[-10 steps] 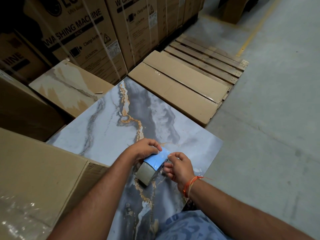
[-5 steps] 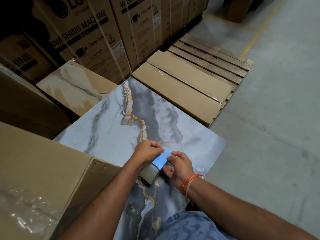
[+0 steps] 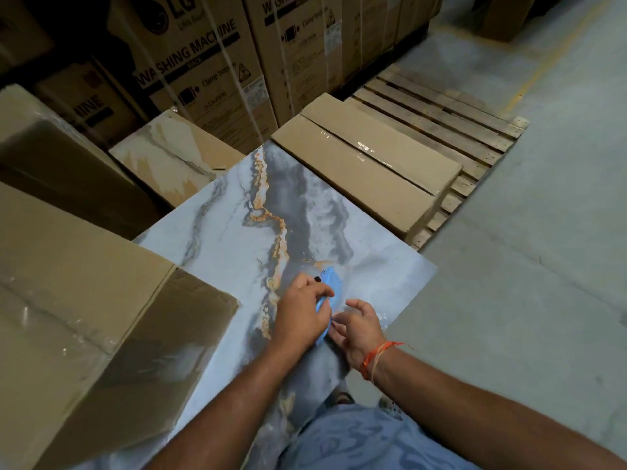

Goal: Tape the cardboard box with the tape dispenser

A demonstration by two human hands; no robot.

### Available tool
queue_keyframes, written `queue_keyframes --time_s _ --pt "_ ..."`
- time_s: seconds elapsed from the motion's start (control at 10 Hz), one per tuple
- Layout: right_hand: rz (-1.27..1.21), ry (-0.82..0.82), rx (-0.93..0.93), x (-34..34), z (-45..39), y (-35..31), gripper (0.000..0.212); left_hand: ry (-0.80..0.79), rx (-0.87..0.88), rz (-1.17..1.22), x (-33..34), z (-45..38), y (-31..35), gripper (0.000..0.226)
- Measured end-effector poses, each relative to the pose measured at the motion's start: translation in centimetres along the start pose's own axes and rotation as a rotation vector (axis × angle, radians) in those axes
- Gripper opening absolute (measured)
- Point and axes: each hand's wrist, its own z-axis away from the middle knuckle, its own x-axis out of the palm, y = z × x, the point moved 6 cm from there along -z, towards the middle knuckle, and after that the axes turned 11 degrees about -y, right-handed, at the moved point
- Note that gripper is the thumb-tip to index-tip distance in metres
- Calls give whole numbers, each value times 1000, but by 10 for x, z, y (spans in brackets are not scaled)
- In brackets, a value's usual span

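Observation:
A blue tape dispenser (image 3: pixel 330 283) is in my left hand (image 3: pixel 302 313), held over a grey marbled slab (image 3: pixel 230 239). Its roll is hidden under my hand now. My right hand (image 3: pixel 356 325) hovers just to the right of the dispenser with fingers apart; whether its fingertips touch the tape end I cannot tell. A large cardboard box (image 3: pixel 84 300) with clear tape along its top seam stands to the left, its corner close to my left forearm.
A flat taped carton (image 3: pixel 366 174) lies on a wooden pallet (image 3: pixel 441 120) beyond the slab. Tall washing machine boxes (image 3: pixel 203 69) line the back. Another box (image 3: pixel 169 154) stands at the left behind the slab. Bare concrete floor (image 3: pixel 526 232) stretches to the right.
My left hand has turned the dispenser so the blue body points away and the roll is covered. My right hand has come off it and opened.

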Motion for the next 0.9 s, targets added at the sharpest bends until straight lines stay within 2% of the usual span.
queue_keyframes --time_s 0.2,0.5,0.7,0.8,0.9 --pt "244 5 9 -31 17 3 46 37 -23 -100 29 20 19 23" --pt "261 -143 58 -61 47 -5 33 60 -96 -191 43 38 36 22" --pt "299 -243 -11 -64 53 -21 27 136 -161 -135 35 64 41 32" --pt "678 -247 -197 -62 56 -36 29 217 -185 -103 32 87 45 35" --pt "1233 -235 -550 -44 68 -52 31 356 -231 -169 29 108 48 39"
